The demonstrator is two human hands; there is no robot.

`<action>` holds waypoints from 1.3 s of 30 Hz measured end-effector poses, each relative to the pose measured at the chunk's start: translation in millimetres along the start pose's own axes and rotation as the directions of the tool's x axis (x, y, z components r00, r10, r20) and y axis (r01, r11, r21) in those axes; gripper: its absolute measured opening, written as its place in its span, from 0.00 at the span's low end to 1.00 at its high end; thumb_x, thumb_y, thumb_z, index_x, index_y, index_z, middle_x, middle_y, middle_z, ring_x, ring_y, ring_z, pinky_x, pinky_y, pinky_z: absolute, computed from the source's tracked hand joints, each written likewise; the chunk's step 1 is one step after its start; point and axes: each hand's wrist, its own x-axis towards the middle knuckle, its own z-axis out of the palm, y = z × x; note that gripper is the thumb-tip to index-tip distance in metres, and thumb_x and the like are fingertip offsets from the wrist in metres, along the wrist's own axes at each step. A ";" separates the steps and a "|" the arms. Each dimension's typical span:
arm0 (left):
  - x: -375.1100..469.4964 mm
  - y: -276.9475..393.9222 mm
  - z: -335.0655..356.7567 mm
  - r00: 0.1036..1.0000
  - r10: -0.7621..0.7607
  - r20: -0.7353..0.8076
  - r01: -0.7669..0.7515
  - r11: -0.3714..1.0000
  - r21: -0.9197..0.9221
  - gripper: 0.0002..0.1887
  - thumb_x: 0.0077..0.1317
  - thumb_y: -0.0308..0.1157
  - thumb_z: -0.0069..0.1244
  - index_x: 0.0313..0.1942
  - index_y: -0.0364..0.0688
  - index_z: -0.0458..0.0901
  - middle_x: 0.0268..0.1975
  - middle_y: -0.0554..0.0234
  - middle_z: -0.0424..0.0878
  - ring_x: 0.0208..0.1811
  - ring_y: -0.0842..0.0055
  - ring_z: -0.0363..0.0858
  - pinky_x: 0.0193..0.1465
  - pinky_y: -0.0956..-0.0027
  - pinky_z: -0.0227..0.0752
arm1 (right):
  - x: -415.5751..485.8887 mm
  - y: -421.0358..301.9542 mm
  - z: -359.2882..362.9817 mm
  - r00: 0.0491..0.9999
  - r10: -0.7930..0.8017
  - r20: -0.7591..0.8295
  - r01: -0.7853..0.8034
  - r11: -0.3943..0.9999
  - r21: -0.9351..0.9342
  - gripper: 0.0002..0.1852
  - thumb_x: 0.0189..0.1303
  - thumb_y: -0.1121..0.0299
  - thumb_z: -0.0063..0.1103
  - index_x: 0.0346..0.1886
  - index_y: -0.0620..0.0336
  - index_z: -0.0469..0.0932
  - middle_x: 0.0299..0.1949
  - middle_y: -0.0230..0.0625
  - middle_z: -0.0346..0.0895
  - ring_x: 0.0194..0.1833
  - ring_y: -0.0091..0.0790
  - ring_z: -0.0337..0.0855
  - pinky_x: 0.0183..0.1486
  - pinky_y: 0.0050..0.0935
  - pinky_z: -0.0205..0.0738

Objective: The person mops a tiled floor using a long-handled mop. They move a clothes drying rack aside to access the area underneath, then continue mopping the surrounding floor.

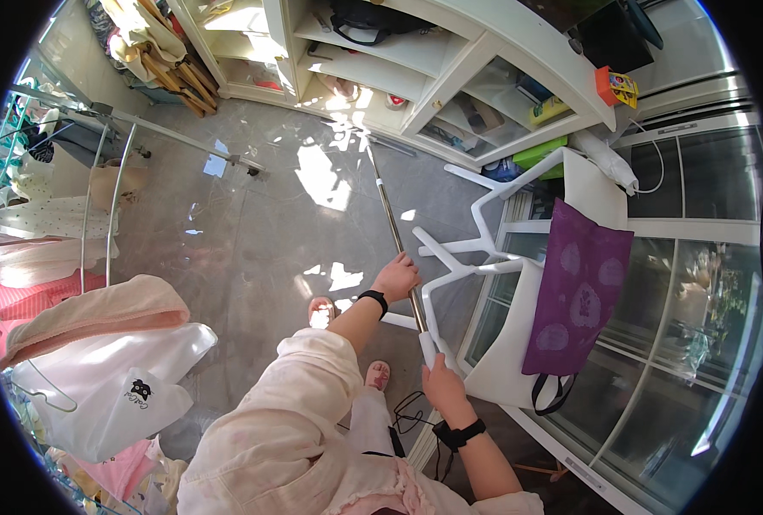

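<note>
A long metal mop pole [391, 215] slants away from me across the grey tile floor [246, 212]. My left hand [397, 278] is wrapped around its middle. Lower down, my right hand [444, 385] grips the white handle end [427, 347]. At the far end, what looks like a flat mop head [392, 147] lies on the floor along the base of the white cabinet [413, 122]; sun glare hides part of it. Just right of the pole are the white legs of a chair [449, 277].
A purple bag [577, 296] lies over white chairs [503, 341] beside the sliding glass door [638, 283]. On the left stands a metal clothes rack [121, 193] with hanging clothes [98, 380]. Folded wooden legs [185, 80] lean at the back left. Black cables [410, 412] lie near my foot.
</note>
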 end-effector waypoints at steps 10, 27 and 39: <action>-155.1 135.1 -8.6 0.990 0.132 -0.040 -0.137 0.899 -0.417 0.05 0.50 0.34 0.59 0.27 0.52 0.79 0.32 0.74 0.74 0.44 0.70 0.72 0.67 0.56 0.59 | -182.7 20.3 -22.9 0.904 -0.027 0.428 -0.042 0.988 0.150 0.23 0.70 0.55 0.53 0.48 0.68 0.61 0.26 0.59 0.80 0.30 0.61 0.84 0.31 0.53 0.78; 16.7 152.4 -43.5 0.921 0.355 -0.160 -0.388 0.861 -0.329 0.05 0.55 0.31 0.59 0.30 0.48 0.79 0.34 0.67 0.75 0.48 0.67 0.73 0.70 0.56 0.59 | -159.3 -2.5 -117.0 0.905 0.354 0.235 -0.416 0.628 0.657 0.16 0.69 0.61 0.56 0.44 0.65 0.66 0.19 0.42 0.75 0.15 0.36 0.78 0.19 0.36 0.70; 77.4 98.6 43.2 0.945 0.324 -0.037 -0.325 0.946 -0.013 0.03 0.56 0.32 0.58 0.32 0.50 0.84 0.39 0.70 0.80 0.53 0.70 0.77 0.76 0.57 0.55 | -43.2 39.8 -6.3 0.922 0.372 -0.105 -0.308 0.871 0.382 0.19 0.71 0.55 0.52 0.49 0.63 0.67 0.27 0.57 0.81 0.29 0.62 0.83 0.30 0.54 0.75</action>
